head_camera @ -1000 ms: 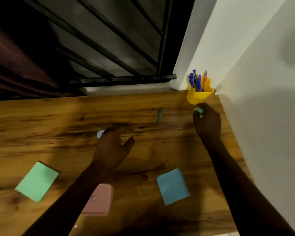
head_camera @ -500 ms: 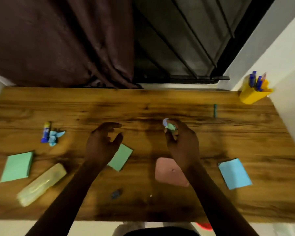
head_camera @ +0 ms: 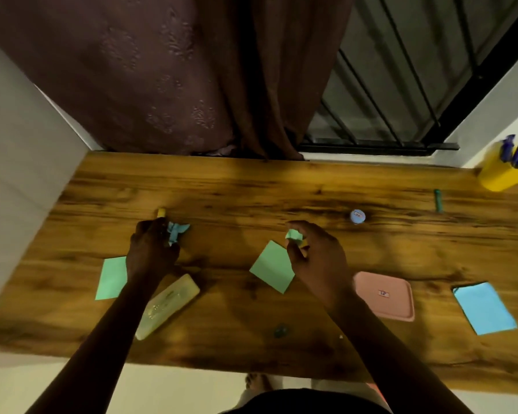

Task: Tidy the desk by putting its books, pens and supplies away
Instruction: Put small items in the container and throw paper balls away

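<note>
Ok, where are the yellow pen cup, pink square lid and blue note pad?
Yellow plastic pen cup [head_camera: 500, 178]: head view, front wall.
Pink square lid [head_camera: 371, 304]: head view, flat top.
Blue note pad [head_camera: 485, 312]: head view, top sheet.

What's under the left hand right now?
A yellow-tipped stick pokes out past the left hand, and crumpled light-blue paper shows beside its fingers. The stick's body is covered, so the grip cannot be judged.
</note>
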{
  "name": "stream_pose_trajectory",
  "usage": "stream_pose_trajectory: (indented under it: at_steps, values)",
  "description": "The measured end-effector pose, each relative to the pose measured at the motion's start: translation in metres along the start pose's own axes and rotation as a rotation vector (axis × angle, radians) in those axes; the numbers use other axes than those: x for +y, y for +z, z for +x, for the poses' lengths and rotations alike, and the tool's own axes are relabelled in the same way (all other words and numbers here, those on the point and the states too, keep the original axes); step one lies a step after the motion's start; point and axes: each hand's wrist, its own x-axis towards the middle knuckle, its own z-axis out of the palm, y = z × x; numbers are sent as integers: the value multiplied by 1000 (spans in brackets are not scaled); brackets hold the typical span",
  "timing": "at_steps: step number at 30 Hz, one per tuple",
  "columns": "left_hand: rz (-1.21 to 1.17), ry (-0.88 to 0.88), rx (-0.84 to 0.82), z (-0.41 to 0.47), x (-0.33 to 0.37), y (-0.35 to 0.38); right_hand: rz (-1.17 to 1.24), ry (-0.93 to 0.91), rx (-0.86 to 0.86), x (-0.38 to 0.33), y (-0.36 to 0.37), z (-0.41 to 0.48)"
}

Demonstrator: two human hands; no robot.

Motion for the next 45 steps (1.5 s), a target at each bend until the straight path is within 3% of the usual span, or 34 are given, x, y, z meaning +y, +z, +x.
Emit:
stream_pose_trajectory:
  at_steps: [13, 19, 31, 39, 45]
  values:
    - [-77, 201, -45, -3, 24, 15, 12, 74, 21, -7, -2, -21]
    - [-279, 323, -75, -38, 107, 16, 118, 73, 104, 14, -33, -45]
    - [-528, 656, -285, -191, 286, 78, 299, 315, 328, 103, -148, -160]
    - [-523, 588, -631, -328, 340, 157, 337, 585, 369, 203, -226, -280]
    - [-432, 481, -819, -397, 341, 225, 419, 864, 320, 304, -218, -352]
